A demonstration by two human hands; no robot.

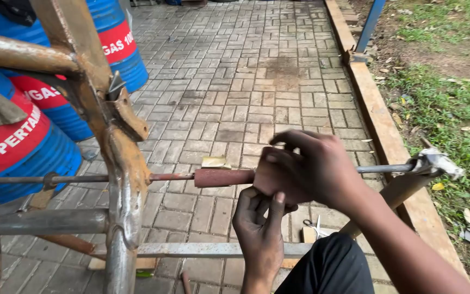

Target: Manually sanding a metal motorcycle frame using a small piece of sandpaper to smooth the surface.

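A long thin metal rod [387,168] runs level across the view, through a rusty steel frame [121,163] on the left. A thicker rust-red sleeve [221,177] sits on the rod. My right hand [314,169] wraps a reddish-brown piece of abrasive sheet around the rod just right of the sleeve. Directly below, my left hand [259,226] reaches up with its fingers touching the underside of the same sheet and rod. The rod's right end meets a bent grey metal bracket [436,162].
Blue drums with red and white bands [33,136] stand at the left behind the frame. The ground is grey paving brick [246,81] edged by a kerb [382,125], with grass beyond. Scissors [316,226] lie on the bricks below my arm. A flat steel bar [202,249] crosses low.
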